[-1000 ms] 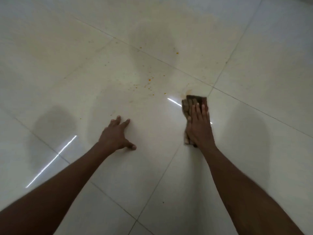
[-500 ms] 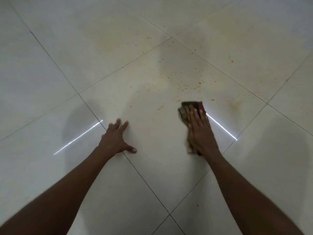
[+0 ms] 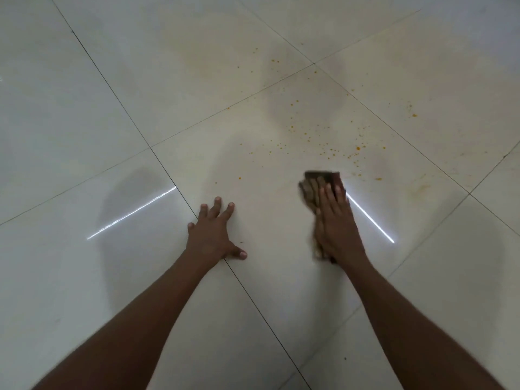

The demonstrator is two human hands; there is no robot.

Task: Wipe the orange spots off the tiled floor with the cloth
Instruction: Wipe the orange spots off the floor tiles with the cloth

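A folded brown cloth [image 3: 320,178] lies flat on the pale tiled floor [image 3: 84,122], pressed down by my right hand [image 3: 336,220], whose palm and straight fingers cover most of it. Only the cloth's far end and left edge show. Many small orange spots [image 3: 332,152] are scattered on the tile just beyond the cloth, with more farther off near the tile joint [image 3: 274,61] and at the right [image 3: 413,115]. My left hand [image 3: 212,232] rests flat on the floor to the left, fingers spread, holding nothing.
A faint yellowish smear [image 3: 419,187] marks the tile right of the cloth. Two bright light streaks [image 3: 132,212] [image 3: 368,218] reflect off the glossy tiles. Dark grout lines cross between the hands. Soft shadows fall on the floor at left and far right.
The view has swung across the floor, so the spotted tile now sits ahead of the cloth. My right hand and cloth shifted slightly left on the tile; my left hand stays planted.
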